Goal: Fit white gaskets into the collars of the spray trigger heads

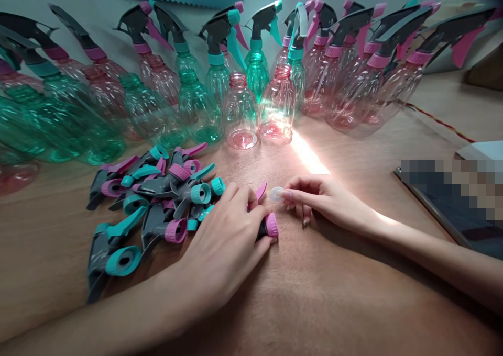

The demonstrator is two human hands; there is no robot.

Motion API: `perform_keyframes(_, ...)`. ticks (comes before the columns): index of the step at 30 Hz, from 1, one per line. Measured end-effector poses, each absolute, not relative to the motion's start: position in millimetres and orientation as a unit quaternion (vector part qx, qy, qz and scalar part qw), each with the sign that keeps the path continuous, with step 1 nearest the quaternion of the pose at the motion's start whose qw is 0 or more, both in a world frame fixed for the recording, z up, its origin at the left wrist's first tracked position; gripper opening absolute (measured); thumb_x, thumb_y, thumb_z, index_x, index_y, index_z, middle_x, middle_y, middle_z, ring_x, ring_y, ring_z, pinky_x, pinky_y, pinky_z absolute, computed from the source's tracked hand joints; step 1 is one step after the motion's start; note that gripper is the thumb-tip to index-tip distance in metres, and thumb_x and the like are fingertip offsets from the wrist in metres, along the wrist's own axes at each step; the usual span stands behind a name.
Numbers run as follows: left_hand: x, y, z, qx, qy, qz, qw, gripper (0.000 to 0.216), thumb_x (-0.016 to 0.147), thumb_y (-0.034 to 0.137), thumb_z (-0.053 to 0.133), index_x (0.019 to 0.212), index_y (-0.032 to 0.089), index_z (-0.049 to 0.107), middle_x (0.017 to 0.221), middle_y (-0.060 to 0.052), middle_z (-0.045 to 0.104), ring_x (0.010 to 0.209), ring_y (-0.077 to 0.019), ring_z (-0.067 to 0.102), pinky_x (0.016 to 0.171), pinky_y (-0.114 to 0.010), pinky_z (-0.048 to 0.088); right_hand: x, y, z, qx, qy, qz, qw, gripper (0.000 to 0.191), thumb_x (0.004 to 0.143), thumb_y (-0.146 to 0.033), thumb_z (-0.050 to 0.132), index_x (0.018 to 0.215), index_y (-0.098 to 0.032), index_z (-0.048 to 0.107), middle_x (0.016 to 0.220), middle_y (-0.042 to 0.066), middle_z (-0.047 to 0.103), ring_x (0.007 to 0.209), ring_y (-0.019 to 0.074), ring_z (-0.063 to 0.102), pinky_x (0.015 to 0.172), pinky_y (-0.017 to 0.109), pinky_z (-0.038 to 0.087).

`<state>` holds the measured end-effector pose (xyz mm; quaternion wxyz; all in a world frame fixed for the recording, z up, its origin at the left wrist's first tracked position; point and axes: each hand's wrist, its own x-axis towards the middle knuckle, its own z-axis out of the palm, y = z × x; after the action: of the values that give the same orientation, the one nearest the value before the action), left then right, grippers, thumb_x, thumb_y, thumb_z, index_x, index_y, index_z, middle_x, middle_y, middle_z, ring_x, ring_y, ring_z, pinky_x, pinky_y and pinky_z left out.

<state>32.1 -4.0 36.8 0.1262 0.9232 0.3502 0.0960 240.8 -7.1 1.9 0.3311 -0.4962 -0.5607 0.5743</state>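
Observation:
My left hand (236, 230) is wrapped round a grey spray trigger head with a pink collar (271, 225); the collar faces right and most of the grey body is hidden under my fingers. Between thumb and fingertips, my right hand (314, 196) pinches a small round translucent white disc (276, 193), just right of the trigger head. The disc and the collar are apart. Left of my left hand lies a loose pile of grey trigger heads (157, 186) with pink or teal collars and levers.
Behind the pile stand several open-necked bottles, among them a clear pink bottle (241, 112) and a green bottle (198, 110). Bottles fitted with trigger heads (218, 52) line the back. At right lie a dark flat device (444, 209), partly blurred out, and a twisted red-yellow wire (440, 120).

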Motion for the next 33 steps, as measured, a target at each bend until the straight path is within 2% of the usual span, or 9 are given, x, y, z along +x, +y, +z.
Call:
perform_keyframes(5,30.1,-5.6,34.2,0.91,0.326,0.16,0.201,0.021,0.083,0.019,0.06,0.104,0.023,0.059,0.101,-0.003,0.047,0.091,-0.0175,0.047,0.078,-0.03,0.046,239.2,-5.3,1.5,-0.496,-0.546,0.577,0.35,0.028,0.086,-0.043,0.057,0.081,-0.016,0.057,0.069,-0.003,0.058,0.048,0.0045,0.053,0.047,0.018,0.044)
perform_keyframes(10,24.9,-7.0,23.0,0.891,0.328,0.216,0.227,0.027,0.083,0.015,0.06,0.108,0.025,0.056,0.102,-0.002,0.047,0.09,-0.0151,0.051,0.078,-0.027,0.048,238.4,-3.3,3.0,-0.489,-0.524,0.591,0.369,0.027,0.086,-0.043,0.057,0.08,-0.017,0.056,0.069,-0.003,0.059,0.048,0.0051,0.053,0.047,0.019,0.045)
perform_keyframes(17,22.1,-8.2,11.0,0.871,0.324,0.242,0.28,0.032,0.083,0.008,0.057,0.11,0.025,0.052,0.1,0.0,0.046,0.065,-0.006,0.051,0.061,-0.019,0.049,240.9,-2.4,2.3,-0.49,-0.49,0.605,0.392,0.026,0.085,-0.042,0.059,0.079,-0.017,0.056,0.069,-0.003,0.06,0.046,0.0039,0.05,0.046,0.019,0.042)
perform_keyframes(21,23.8,-7.9,9.0,0.862,0.315,0.266,0.295,0.03,0.084,0.008,0.056,0.109,0.024,0.052,0.099,0.0,0.046,0.066,-0.006,0.053,0.057,-0.017,0.049,241.7,-1.9,1.6,-0.491,-0.487,0.609,0.389,0.026,0.085,-0.043,0.059,0.078,-0.018,0.056,0.068,-0.003,0.059,0.046,0.0042,0.05,0.046,0.019,0.041)
perform_keyframes(26,24.3,-8.6,8.7,0.861,0.314,0.264,0.301,0.03,0.083,0.007,0.058,0.107,0.025,0.052,0.097,0.001,0.046,0.067,-0.0059,0.054,0.059,-0.017,0.05,240.5,-1.9,2.1,-0.495,-0.495,0.601,0.386,0.026,0.084,-0.043,0.059,0.079,-0.018,0.056,0.068,-0.003,0.059,0.046,0.0047,0.05,0.046,0.02,0.04)
perform_keyframes(33,23.8,-8.5,8.1,0.852,0.313,0.276,0.317,0.022,0.086,0.016,0.057,0.106,0.024,0.053,0.097,-0.001,0.048,0.072,-0.0089,0.057,0.055,-0.017,0.051,240.2,-2.6,3.5,-0.499,-0.507,0.587,0.387,0.027,0.085,-0.044,0.058,0.078,-0.018,0.055,0.066,-0.003,0.058,0.046,0.0051,0.05,0.046,0.02,0.04)
